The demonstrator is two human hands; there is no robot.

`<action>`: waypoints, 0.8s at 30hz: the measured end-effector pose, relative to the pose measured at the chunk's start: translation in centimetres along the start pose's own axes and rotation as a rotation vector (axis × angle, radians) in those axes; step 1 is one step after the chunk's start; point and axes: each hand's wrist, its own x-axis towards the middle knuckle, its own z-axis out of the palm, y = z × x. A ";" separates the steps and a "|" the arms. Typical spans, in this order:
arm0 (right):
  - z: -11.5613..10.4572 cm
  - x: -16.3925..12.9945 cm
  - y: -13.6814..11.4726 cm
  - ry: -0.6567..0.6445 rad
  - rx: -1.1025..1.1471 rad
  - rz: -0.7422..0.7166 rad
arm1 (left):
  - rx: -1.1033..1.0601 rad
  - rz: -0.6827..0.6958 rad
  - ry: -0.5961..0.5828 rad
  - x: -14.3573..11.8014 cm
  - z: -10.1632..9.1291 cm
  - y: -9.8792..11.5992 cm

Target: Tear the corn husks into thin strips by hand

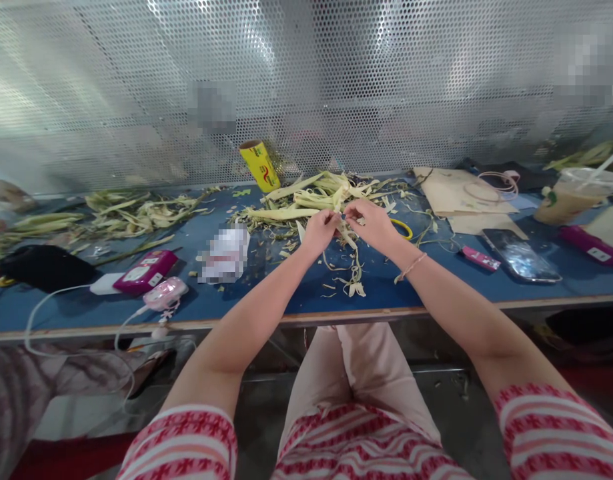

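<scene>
My left hand (pixel 319 230) and my right hand (pixel 371 223) meet over the blue table (pixel 266 293), both pinching a pale strip of husk (pixel 347 241) that trails down toward me. Just beyond my fingers lies a heap of green-yellow husks and stalks (pixel 313 193). A yellow ring (pixel 403 228) lies right of my right hand. A thin bracelet sits on my right wrist.
A yellow roll (pixel 259 165) stands against the perforated metal wall. More husks (pixel 126 210) lie at far left. A pink device (pixel 145 271), a pink pouch (pixel 165 293) with white cables, a phone (pixel 521 255), brown paper (pixel 461 193) and a lidded drink cup (pixel 573 193) sit on the table.
</scene>
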 end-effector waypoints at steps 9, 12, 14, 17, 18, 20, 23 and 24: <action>-0.2 -0.3 -0.9 -0.028 -0.060 -0.155 | 0.073 0.031 0.023 -0.2 0.0 0.0; 0.1 -0.3 -0.5 -0.022 -0.069 -0.182 | 0.095 0.034 0.018 -0.1 0.1 -0.3; 0.4 -0.3 -0.2 -0.010 -0.040 -0.173 | 0.102 0.039 0.018 0.0 0.2 -0.6; 0.7 -0.3 0.1 0.000 0.033 -0.115 | 0.128 0.060 0.013 0.2 0.3 -0.8; 0.8 -0.2 0.1 0.008 0.051 -0.087 | 0.138 0.067 0.018 0.2 0.3 -0.7; 0.8 -0.1 0.0 0.028 0.068 -0.033 | 0.153 0.078 0.034 0.2 0.3 -0.6; 0.7 0.0 -0.3 0.047 0.087 0.017 | 0.164 0.090 0.048 0.1 0.4 -0.4; 0.7 0.0 -0.3 0.046 0.104 0.031 | 0.165 0.092 0.048 0.1 0.4 -0.3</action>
